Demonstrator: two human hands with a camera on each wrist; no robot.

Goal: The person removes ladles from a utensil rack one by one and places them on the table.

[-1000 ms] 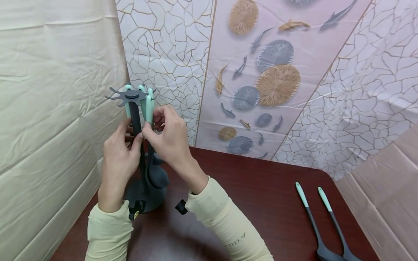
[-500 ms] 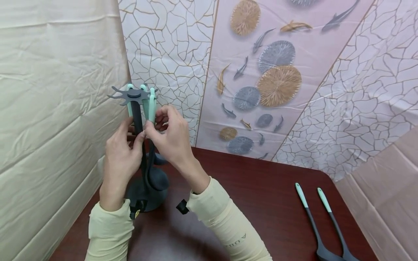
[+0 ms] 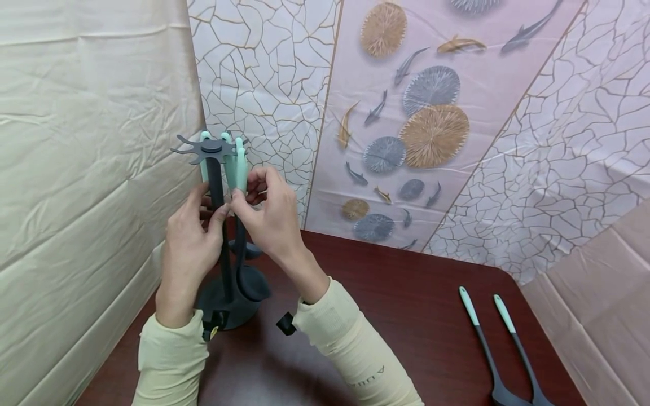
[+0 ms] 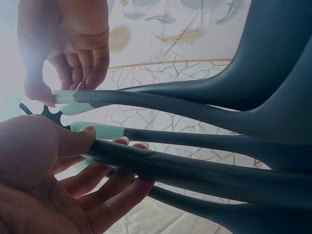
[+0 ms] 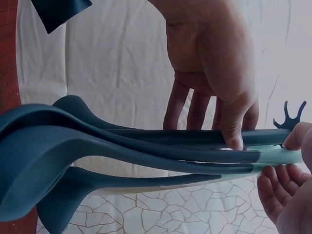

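Note:
A dark utensil stand has a round base point(image 3: 228, 307), a pole point(image 3: 215, 180) and a ring of hooks point(image 3: 211, 148) on top. My left hand point(image 3: 190, 242) grips the pole, thumb in front and fingers behind, as the left wrist view shows. My right hand point(image 3: 274, 217) pinches the mint handle point(image 3: 242, 172) of a dark ladle point(image 3: 254, 283) between thumb and fingers. The ladle hangs upright beside the pole, its handle end at the hooks and its bowl low over the base. Other mint-handled utensils hang close behind, partly hidden by my hands.
Two dark utensils with mint handles point(image 3: 469, 305) lie on the dark red table point(image 3: 386, 304) at the right, heads cut off by the frame. A pale cloth wall point(image 3: 91, 169) stands close on the left, and a patterned cloth point(image 3: 386, 113) hangs behind.
The ladle has shifted slightly right, its handle and bowl now a little farther from the pole, with my right hand moving along. My left hand keeps its grip on the pole.

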